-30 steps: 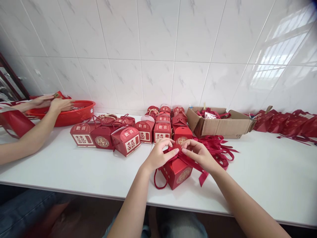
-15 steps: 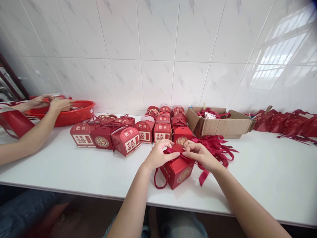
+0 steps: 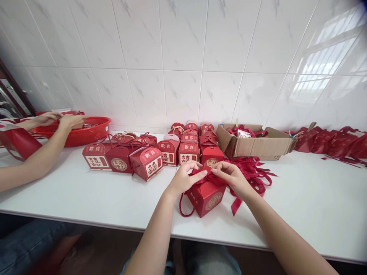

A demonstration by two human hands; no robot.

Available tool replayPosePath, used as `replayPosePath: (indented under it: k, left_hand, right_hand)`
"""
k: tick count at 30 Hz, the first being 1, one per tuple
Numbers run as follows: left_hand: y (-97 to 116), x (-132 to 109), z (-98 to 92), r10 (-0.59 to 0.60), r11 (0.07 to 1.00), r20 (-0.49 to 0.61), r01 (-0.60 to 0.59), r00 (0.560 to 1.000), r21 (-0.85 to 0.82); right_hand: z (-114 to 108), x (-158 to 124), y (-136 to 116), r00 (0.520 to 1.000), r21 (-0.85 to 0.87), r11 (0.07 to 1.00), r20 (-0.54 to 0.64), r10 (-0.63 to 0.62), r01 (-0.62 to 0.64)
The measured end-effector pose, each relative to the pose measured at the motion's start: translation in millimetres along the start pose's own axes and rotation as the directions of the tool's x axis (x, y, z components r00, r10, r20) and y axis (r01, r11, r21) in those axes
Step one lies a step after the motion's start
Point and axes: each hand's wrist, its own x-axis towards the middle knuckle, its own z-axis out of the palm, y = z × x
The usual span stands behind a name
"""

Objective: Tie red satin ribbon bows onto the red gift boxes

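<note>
Item: square red card gift box (image 3: 205,196) with a gold round emblem, standing at the near centre of the white desk (image 3: 86,194); emblem writing too small to read. A red twisted cord handle (image 3: 181,206) hangs from its left side.
Top: long red ribbon (image 3: 213,178), one tail trailing down to the right.
Left hand (image 3: 185,178): fingers pinched narrow on the ribbon at the box top.
Right hand (image 3: 232,176): fingers likewise pinched on the ribbon, just beside the left.
Just behind: group of closed red handled gift boxes (image 3: 147,162), several with white panels printed "囍" and lids marked "歡喜".
Right of the box: heap of loose red ribbons (image 3: 254,170), touching the box's far side.
Far right of centre: open brown cardboard carton (image 3: 258,147) holding red pieces.
Far right: row of flat folded red boxes (image 3: 329,141).
Far left: round red plastic basin (image 3: 86,131), another person's hands (image 3: 71,121) over it; red paper bag (image 3: 18,141) beside them.
Backdrop: white tiled wall (image 3: 172,57).
</note>
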Motion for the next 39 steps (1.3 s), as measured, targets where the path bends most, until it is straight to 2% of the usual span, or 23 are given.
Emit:
replayPosePath:
  k: [5,16,23,28,30,32,35,39]
  left_hand:
    - [5,0,7.6,0.041,0.998,-0.04,-0.043,0.998,-0.047]
    - [8,-1,8.7,-0.029,1.0,-0.033,0.03,0.999,0.004]
    - [7,0,7.5,-0.025,1.0,0.02,0.024,0.999,0.013]
    - [6,0,8.3,-0.049,0.999,-0.009,0.049,0.999,-0.019]
    - [3,0,8.1,-0.048,0.998,-0.014,0.047,0.999,-0.03]
    - [1,-1,7.6,-0.039,0.999,-0.017,0.039,0.999,-0.026]
    - [-2,-1,7.1,-0.035,0.999,-0.022,0.035,0.999,-0.005]
    - [-4,0,9.1,-0.028,0.999,-0.033,0.029,0.999,0.031]
  right_hand:
    - [4,1,1,0.999,0.018,1.0,-0.045,-0.004,0.004]
    - [6,2,9,0.985,-0.104,0.994,-0.167,-0.048,0.03]
    - [6,7,12,0.965,-0.151,0.988,-0.263,-0.014,-0.027]
    - [1,4,6,0.96,-0.197,0.979,-0.258,-0.105,0.054]
    - [-5,-2,-3,0.972,-0.238,0.963,-0.169,-0.166,0.123]
    - [-12,-8,-13,0.977,-0.352,0.913,0.025,-0.211,0.206]
    - [-19,-15,-24,0.943,-0.548,0.775,0.278,-0.185,0.314]
    - [-14,-20,-26,0.887,-0.622,0.657,0.43,-0.169,0.427]
